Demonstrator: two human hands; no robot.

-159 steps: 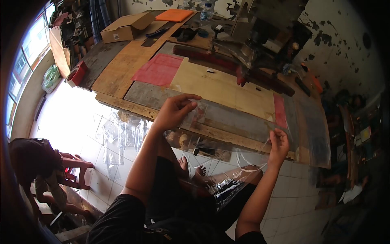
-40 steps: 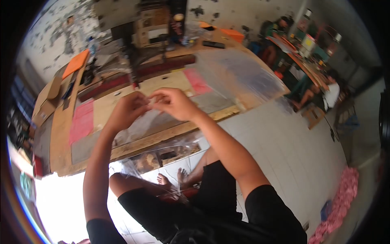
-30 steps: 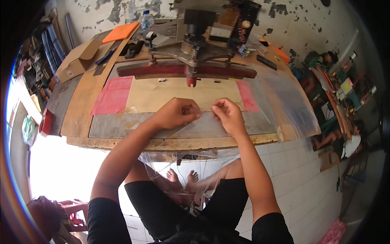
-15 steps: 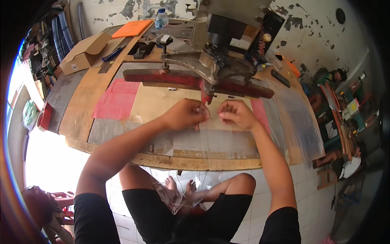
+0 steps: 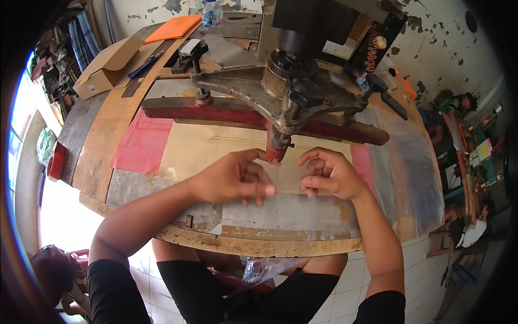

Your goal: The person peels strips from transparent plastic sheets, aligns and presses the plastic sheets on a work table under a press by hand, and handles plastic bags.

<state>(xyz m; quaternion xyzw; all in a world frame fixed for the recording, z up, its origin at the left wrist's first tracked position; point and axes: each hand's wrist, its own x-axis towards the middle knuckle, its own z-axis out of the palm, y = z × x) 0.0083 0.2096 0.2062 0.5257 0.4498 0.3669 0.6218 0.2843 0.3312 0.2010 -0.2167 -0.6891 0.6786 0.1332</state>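
My left hand (image 5: 232,178) hovers over the tan sheet (image 5: 197,146) on the press bed. Its index finger reaches forward, its thumb stands apart, and the fingertips are slightly blurred. Facing it, my right hand (image 5: 333,175) has thumb and index finger apart and the other fingers bent; nothing shows in either hand. Between and just beyond them, the red pointed tip (image 5: 275,154) of the press's centre arm points down. A long worn red bar (image 5: 226,113) hangs under the press head (image 5: 294,92). Crumpled clear plastic film (image 5: 261,270) lies at my lap, below the table edge.
Pink sheeting (image 5: 137,143) shows left of the tan sheet, clear plastic sheets (image 5: 415,183) at right. A cardboard box (image 5: 108,67), an orange folder (image 5: 172,28) and a water bottle (image 5: 212,14) stand behind. People (image 5: 475,229) are at far right; another person (image 5: 51,272) is lower left.
The view has moved closer to the press. My hands have come apart and opened. Clear film that hung faintly between them over the table edge now shows only at my lap.
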